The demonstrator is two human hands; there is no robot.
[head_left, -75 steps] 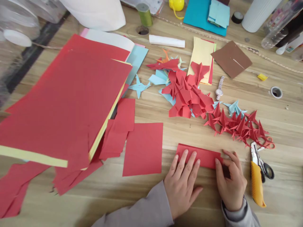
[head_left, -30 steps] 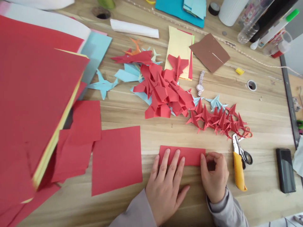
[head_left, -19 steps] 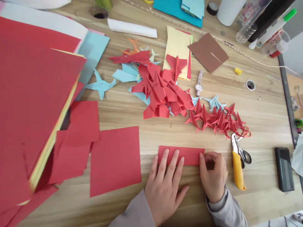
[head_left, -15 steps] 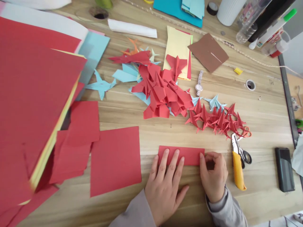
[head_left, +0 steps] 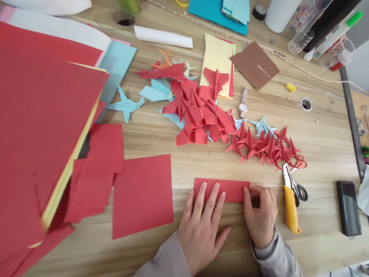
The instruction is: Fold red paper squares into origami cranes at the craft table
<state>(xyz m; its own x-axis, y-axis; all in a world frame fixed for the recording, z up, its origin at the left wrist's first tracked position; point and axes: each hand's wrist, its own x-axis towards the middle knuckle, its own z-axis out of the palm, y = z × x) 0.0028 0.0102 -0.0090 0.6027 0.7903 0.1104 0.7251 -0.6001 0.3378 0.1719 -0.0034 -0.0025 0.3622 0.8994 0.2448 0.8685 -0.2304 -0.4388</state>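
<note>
A narrow, folded strip of red paper (head_left: 230, 189) lies flat on the wooden table between my hands. My left hand (head_left: 203, 223) rests palm down, fingers spread, with its fingertips on the left part of the strip. At the strip's right end, my right hand (head_left: 261, 215) has its thumb on the corner and its fingers curled in, pinching or pressing the paper edge. A square red sheet (head_left: 142, 196) lies left of my left hand. Beyond the strip are a heap of folded red paper pieces (head_left: 198, 111) and a row of pointed red ones (head_left: 266, 146).
Large red sheets (head_left: 49, 115) are stacked at the left. Right of my right hand lie a yellow-handled cutter (head_left: 291, 211) and black-handled scissors (head_left: 301, 192). A watch (head_left: 243, 107), brown paper (head_left: 255, 65) and a black case (head_left: 348, 207) are farther out.
The whole view has shifted slightly, so things at the left appear a little farther right. Both hands keep their places on the red strip.
</note>
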